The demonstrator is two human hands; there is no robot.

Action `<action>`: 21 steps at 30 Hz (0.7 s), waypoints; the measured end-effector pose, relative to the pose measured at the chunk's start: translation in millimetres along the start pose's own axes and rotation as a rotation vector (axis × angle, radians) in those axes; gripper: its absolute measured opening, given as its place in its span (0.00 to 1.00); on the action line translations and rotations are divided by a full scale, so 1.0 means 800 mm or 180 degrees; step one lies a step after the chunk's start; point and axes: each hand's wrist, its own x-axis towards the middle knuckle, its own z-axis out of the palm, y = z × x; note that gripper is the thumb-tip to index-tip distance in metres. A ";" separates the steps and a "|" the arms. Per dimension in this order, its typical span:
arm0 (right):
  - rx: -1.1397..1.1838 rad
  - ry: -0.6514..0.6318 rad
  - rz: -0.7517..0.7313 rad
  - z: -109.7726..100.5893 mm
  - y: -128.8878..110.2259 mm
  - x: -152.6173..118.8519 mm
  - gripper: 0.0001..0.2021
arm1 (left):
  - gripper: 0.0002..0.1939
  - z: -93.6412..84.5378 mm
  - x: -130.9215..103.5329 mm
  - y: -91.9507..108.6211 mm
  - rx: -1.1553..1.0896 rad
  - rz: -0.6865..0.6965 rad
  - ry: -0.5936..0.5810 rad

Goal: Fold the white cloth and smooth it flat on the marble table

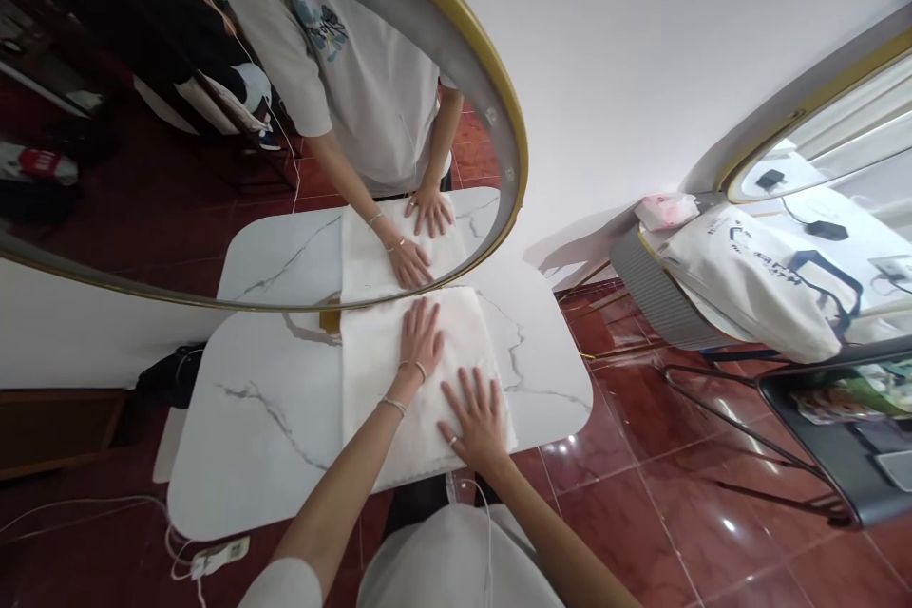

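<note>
One palm of mine, the left hand (422,339), lies flat with fingers slightly apart on the white cloth (369,389), just below the frame's centre; my right hand (474,420), lower and further right, spreads wider. Neither grips anything. The cloth rests on the marbled tabletop (228,456). I judge it light, soft, not fragile, prone to creasing or sliding; I'd pinch two opposite edges, since one corner would let it sag.

A rectangular white cloth (465,328) lies on a rounded white marbled table (235,456) before a round gold-rimmed mirror (522,142), white fabric bag (755,280) at right.
</note>
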 end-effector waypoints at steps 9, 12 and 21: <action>-0.0122 -0.0144 -0.0022 0.004 -0.023 -0.007 0.38 | 0.29 -0.011 -0.016 -0.014 -0.0044 -0.0094 -0.0009; 0.0011 -0.0269 -0.0126 0.012 -0.073 0.003 0.39 | 0.29 -0.036 -0.041 -0.064 0.0055 -0.0164 0.0010; 0.0354 -0.0469 -0.0280 0.026 -0.199 0.044 0.41 | 0.30 -0.086 -0.085 -0.181 0.0331 -0.0071 0.0107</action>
